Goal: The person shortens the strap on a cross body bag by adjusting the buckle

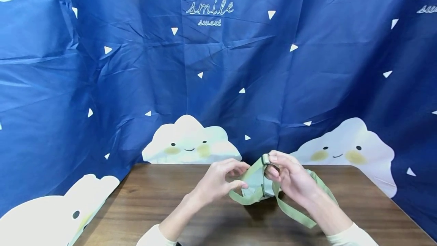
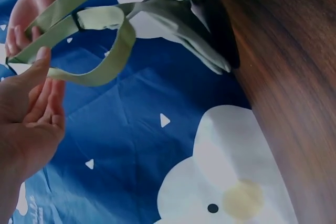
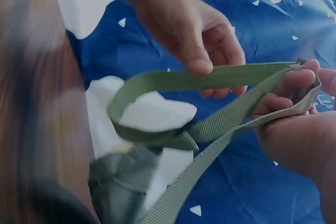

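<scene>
A green webbing strap (image 1: 295, 215) with a dark-edged slide buckle (image 1: 265, 159) runs to a small grey-green bag (image 3: 123, 182). My right hand (image 1: 295, 181) holds the strap up by the buckle end, fingers curled about it. From the other side, my left hand (image 1: 216, 181) pinches the looped part of the strap, its thumb in front and fingers behind, as the right wrist view shows. Beyond the hands, the bag (image 2: 181, 24) hangs or rests near the table's far part; in the head view the strap and hands partly cover it.
A brown wood-grain table (image 1: 153, 200) lies under the hands. Behind it hangs a blue curtain (image 1: 218, 60) printed with white clouds and small triangles, which drapes down past the table's sides.
</scene>
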